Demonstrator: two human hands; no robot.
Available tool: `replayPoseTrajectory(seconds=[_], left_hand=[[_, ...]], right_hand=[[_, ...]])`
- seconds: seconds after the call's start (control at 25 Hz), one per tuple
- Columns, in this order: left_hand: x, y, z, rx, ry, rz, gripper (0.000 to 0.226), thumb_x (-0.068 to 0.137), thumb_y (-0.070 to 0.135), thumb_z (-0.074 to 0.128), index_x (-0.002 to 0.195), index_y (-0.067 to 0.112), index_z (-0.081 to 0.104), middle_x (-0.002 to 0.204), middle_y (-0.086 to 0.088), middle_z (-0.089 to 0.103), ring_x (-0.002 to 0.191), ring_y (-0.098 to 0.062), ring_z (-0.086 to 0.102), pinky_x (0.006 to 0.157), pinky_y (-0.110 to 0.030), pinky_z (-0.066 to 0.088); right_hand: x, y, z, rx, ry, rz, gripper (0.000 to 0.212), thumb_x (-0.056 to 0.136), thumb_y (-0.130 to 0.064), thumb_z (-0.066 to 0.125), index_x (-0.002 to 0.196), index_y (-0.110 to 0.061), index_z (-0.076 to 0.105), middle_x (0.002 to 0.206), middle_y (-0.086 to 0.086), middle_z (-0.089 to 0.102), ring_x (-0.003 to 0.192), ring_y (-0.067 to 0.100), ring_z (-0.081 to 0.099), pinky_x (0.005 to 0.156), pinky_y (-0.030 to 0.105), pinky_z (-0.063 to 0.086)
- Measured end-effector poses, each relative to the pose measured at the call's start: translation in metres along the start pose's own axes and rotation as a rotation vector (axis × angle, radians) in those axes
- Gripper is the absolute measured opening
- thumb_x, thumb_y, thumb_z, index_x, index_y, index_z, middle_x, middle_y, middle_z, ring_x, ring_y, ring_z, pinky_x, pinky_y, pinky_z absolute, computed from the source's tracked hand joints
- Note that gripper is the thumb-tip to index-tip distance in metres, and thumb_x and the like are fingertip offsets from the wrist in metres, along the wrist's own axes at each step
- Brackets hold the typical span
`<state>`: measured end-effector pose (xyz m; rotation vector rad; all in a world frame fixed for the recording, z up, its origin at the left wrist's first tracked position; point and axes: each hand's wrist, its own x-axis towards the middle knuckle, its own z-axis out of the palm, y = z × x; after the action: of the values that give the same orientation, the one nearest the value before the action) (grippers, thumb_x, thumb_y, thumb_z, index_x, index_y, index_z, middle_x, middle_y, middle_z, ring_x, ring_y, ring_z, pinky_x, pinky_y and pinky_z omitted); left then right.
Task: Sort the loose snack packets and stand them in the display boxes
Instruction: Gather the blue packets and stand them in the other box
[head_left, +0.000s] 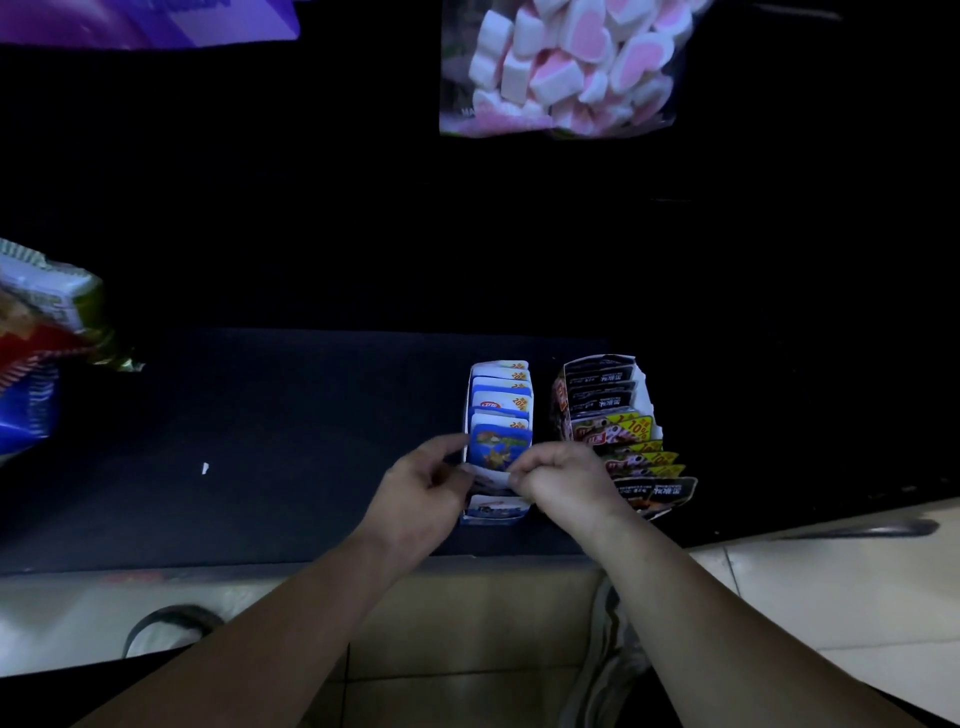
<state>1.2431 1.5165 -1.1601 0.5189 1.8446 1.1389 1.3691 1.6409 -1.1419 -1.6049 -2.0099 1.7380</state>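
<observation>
Packet: blue packet (497, 448) stood at the near end of the row, face tilted up toward the person, not fully seated.
Box: blue box (493, 515) ran lengthwise away from the person, packed with like packets standing one behind another.
Right hand (558, 480): fingers curled, pinching the packet's lower right edge.
Left hand (423, 486): thumb at the packet's left edge, fingers curled. Too dim to tell whether it gripped.
Key relation: packet lay between the hands, just ahead of both, neither nearer. Likely next a straight push down into the front slot.
Neighbour: second box (647, 387) just right, black and yellow packets fanning out.
Counter (260, 441): dark, carried both boxes.
Beyond: marshmallow bag (561, 67) hung well above.
</observation>
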Motion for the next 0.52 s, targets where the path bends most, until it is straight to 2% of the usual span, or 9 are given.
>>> replayPoseTrajectory(seconds=[0.04, 0.12, 0.2, 0.28, 0.36, 0.44, 0.52], left_hand=[[-0.002, -0.001, 0.001, 0.037, -0.006, 0.006, 0.022, 0.097, 0.023, 0.06, 0.098, 0.041, 0.072, 0.094, 0.004, 0.073, 0.083, -0.018, 0.07, 0.081, -0.036, 0.06], [-0.005, -0.004, 0.004, 0.124, 0.006, 0.032, 0.018, 0.097, 0.023, 0.062, 0.089, 0.031, 0.075, 0.101, 0.003, 0.065, 0.086, -0.011, 0.064, 0.076, -0.019, 0.052], [-0.006, -0.006, 0.005, 0.182, 0.008, 0.069, 0.015, 0.097, 0.022, 0.063, 0.09, 0.026, 0.076, 0.104, 0.008, 0.059, 0.093, -0.002, 0.059, 0.076, -0.007, 0.042], [-0.005, -0.007, 0.005, 0.162, -0.041, 0.08, 0.017, 0.097, 0.02, 0.063, 0.089, 0.025, 0.076, 0.101, 0.012, 0.061, 0.089, -0.001, 0.06, 0.076, -0.012, 0.042], [-0.004, -0.006, 0.004, 0.135, -0.089, 0.042, 0.02, 0.096, 0.019, 0.06, 0.088, 0.027, 0.075, 0.086, 0.015, 0.066, 0.074, -0.001, 0.059, 0.069, -0.018, 0.044], [-0.004, -0.006, 0.003, 0.129, -0.1, 0.042, 0.02, 0.097, 0.017, 0.058, 0.092, 0.027, 0.075, 0.074, 0.013, 0.066, 0.067, -0.004, 0.055, 0.065, -0.02, 0.045], [-0.004, -0.006, 0.003, 0.097, -0.089, 0.037, 0.021, 0.098, 0.017, 0.056, 0.095, 0.028, 0.074, 0.073, 0.011, 0.066, 0.068, -0.006, 0.055, 0.065, -0.022, 0.046]], right_hand=[[-0.001, 0.001, -0.001, 0.06, -0.007, 0.014, 0.025, 0.085, -0.005, 0.069, 0.069, -0.022, 0.078, 0.088, -0.004, 0.074, 0.095, 0.013, 0.064, 0.079, 0.029, 0.05], [-0.001, 0.002, -0.003, 0.12, 0.059, 0.001, 0.022, 0.086, -0.004, 0.065, 0.076, -0.018, 0.078, 0.088, -0.003, 0.074, 0.092, 0.014, 0.065, 0.074, 0.028, 0.048], [0.002, 0.004, -0.002, -0.047, 0.195, -0.089, 0.021, 0.09, -0.006, 0.06, 0.095, -0.023, 0.073, 0.099, -0.004, 0.069, 0.09, 0.011, 0.062, 0.066, 0.024, 0.045], [0.009, 0.005, 0.0, -0.235, 0.221, -0.184, 0.033, 0.093, -0.011, 0.059, 0.119, -0.029, 0.066, 0.115, -0.005, 0.058, 0.1, 0.011, 0.06, 0.069, 0.021, 0.048], [0.015, 0.003, 0.004, -0.396, 0.17, -0.209, 0.04, 0.094, -0.02, 0.062, 0.132, -0.034, 0.06, 0.123, -0.006, 0.05, 0.107, 0.017, 0.059, 0.08, 0.031, 0.054], [0.018, 0.001, 0.009, -0.501, 0.185, -0.206, 0.03, 0.091, -0.027, 0.067, 0.119, -0.035, 0.061, 0.121, -0.008, 0.048, 0.104, 0.02, 0.06, 0.083, 0.037, 0.056], [0.017, 0.0, 0.012, -0.518, 0.223, -0.193, 0.019, 0.085, -0.027, 0.073, 0.098, -0.031, 0.059, 0.112, -0.01, 0.047, 0.097, 0.018, 0.059, 0.077, 0.037, 0.057]])
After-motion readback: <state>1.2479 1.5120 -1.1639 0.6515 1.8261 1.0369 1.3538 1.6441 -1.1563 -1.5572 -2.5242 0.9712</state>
